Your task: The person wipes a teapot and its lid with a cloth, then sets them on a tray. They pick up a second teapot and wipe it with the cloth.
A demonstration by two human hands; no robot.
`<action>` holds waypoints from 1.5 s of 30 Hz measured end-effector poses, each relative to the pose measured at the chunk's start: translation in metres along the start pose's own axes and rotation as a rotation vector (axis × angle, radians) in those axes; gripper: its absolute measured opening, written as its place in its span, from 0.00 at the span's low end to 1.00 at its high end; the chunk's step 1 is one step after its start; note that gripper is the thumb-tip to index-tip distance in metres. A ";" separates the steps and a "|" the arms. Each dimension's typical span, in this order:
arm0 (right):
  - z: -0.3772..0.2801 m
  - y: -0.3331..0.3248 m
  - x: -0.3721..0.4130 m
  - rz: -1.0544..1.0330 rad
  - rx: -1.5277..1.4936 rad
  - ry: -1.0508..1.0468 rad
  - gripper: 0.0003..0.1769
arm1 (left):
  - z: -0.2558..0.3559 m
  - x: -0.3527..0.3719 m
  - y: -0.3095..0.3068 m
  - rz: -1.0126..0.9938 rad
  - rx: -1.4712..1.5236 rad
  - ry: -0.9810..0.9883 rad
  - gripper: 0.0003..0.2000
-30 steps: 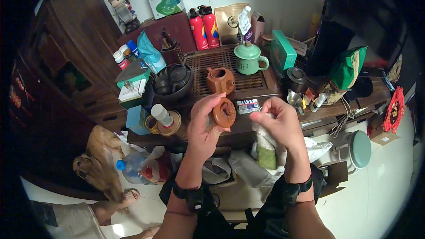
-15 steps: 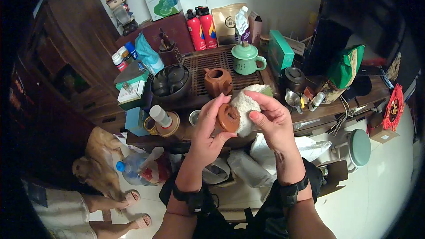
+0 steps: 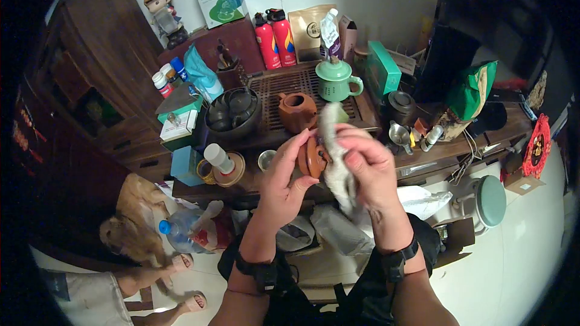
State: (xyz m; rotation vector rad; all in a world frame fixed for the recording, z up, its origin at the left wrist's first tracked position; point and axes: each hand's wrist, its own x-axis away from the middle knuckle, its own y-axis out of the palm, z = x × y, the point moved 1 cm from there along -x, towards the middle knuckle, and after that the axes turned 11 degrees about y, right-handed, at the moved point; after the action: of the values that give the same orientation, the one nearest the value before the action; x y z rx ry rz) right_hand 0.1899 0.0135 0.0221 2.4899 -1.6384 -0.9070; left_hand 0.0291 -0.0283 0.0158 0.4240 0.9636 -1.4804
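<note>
My left hand [image 3: 283, 175] pinches the edge of a round brown clay teapot lid [image 3: 313, 158], which is tilted with its knob side toward the right. A white cloth [image 3: 336, 169] is gripped in my right hand [image 3: 370, 166], hanging down right beside the lid. Just beyond my hands, the brown clay teapot [image 3: 297, 111] stands on the slatted tea tray [image 3: 272, 87] with its top uncovered. Behind and to the right of it is a light green lidded mug [image 3: 338, 84].
Left of the teapot sits a dark bowl [image 3: 232, 118] holding several dark cups. Two red bottles [image 3: 275, 39] stand at the back. A dark canister [image 3: 401, 106] and a metal cup [image 3: 399, 134] are on the right. On the floor are a dog [image 3: 136, 223] and another person's feet [image 3: 190, 284].
My right hand has turned and drawn the cloth away from the lid's face, so the cloth now hangs as a narrow strip. The lid has tilted more edge-on in my left hand.
</note>
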 end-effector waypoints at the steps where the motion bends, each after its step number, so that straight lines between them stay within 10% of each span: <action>1: 0.002 0.001 0.000 -0.125 0.000 0.035 0.12 | 0.003 0.000 0.002 -0.010 -0.046 -0.010 0.32; 15: -0.001 -0.004 0.002 0.037 -0.177 0.525 0.08 | 0.015 -0.010 0.002 -0.107 -0.332 0.029 0.32; 28: 0.007 -0.005 -0.001 -0.049 0.189 0.093 0.08 | -0.005 0.003 -0.001 -0.002 0.435 -0.110 0.31; 31: 0.007 -0.004 -0.001 0.084 -0.082 0.339 0.08 | -0.003 0.000 -0.001 -0.007 0.464 -0.093 0.32; 38: -0.009 0.007 0.003 -0.001 0.331 -0.023 0.09 | -0.007 0.003 -0.003 -0.003 0.156 -0.085 0.29; 45: -0.001 -0.006 0.002 -0.042 0.075 0.289 0.07 | 0.017 -0.009 -0.009 -0.165 -0.087 -0.014 0.32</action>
State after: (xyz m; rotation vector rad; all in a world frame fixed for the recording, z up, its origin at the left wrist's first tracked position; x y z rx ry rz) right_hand 0.1960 0.0142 0.0202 2.5647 -1.5574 -0.4664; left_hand 0.0270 -0.0368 0.0348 0.2759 1.0677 -1.5807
